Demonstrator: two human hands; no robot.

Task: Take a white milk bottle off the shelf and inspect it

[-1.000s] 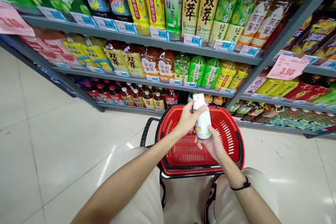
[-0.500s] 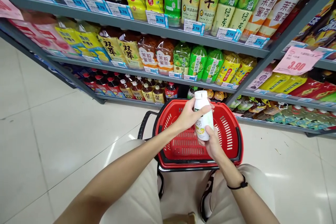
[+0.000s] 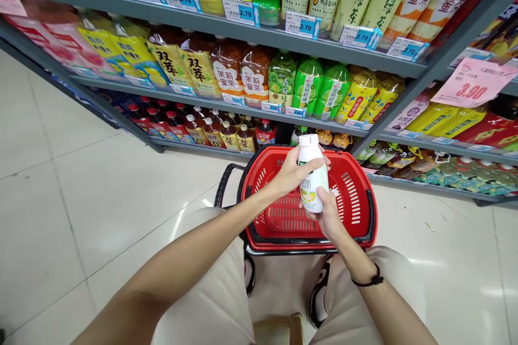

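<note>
Head view: white bottle upright between both hands, left hand wrapped round its upper side, right hand cupping its base, red basket directly beneath.

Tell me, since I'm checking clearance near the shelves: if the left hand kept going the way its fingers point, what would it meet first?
The left hand already wraps the white plastic bottle, so it meets that at once. Past it, probably the red plastic basket's far rim, though depth is unclear.
</note>
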